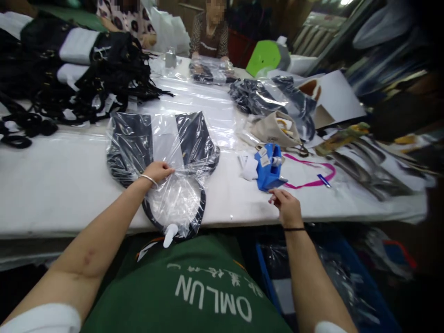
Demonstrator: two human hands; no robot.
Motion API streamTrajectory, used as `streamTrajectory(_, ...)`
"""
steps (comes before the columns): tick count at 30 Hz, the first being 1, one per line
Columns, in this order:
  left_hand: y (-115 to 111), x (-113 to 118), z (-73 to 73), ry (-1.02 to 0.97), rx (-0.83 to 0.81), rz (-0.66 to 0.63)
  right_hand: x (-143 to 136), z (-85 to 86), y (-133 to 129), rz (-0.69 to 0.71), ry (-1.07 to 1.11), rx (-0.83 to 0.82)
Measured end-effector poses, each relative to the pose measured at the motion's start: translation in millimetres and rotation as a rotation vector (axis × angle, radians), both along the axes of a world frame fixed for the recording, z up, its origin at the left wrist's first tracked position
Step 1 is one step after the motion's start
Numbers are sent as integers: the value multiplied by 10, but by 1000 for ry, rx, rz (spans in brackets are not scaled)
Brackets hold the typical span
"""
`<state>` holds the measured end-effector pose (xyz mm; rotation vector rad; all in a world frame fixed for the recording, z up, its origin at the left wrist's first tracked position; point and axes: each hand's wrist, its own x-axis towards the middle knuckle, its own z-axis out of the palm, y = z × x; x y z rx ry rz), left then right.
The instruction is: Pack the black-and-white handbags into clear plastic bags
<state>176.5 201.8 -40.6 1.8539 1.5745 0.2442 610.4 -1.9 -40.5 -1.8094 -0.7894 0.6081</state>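
Observation:
A black bag with a pale band around its middle lies inside a clear plastic bag [164,143] on the white table. The black strap [202,203] loops toward the table's front edge, with a white tag [170,235] hanging by it. My left hand [158,172] is closed on the clear plastic just below the pale band. Over to the right stands a blue tape dispenser [265,173] with a roll in it. At its front end, my right hand [287,206] has its fingertips pinched together; what is between them is too small to make out.
Black bags [86,64] with straps are piled at the left. Wrapped bags [267,95], a beige pouch [275,129] and a magenta ribbon [310,186] lie at the right. Two people are across the table. A blue crate [262,263] sits below the table edge.

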Motion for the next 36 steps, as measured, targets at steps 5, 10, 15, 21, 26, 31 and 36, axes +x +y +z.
streamTrajectory(5, 1, -34, -51, -71, 25, 3, -1442, 345, 764, 809, 92, -123)
streamTrajectory(10, -3, -20, -17, -53, 19, -14, -2367, 298, 1570, 968, -437, -317)
streamTrajectory(15, -48, 37, -12, 145, 100, -27, -2529, 239, 1806, 908, -749, -551)
streamTrajectory(21, -54, 39, -26, 192, 150, -49, -2242, 376, 1656, 817, -871, -651)
streamTrajectory(26, -41, 36, -13, 224, 141, -59, -2156, 371, 1449, 777, -946, -543)
streamTrajectory(31, -65, 25, 16, 211, 144, -83, -2168, 225, 1352, 814, -920, -567)
streamTrajectory(36, -25, -30, -33, 209, 119, -109, -1323, 247, 995, 597, -699, -355)
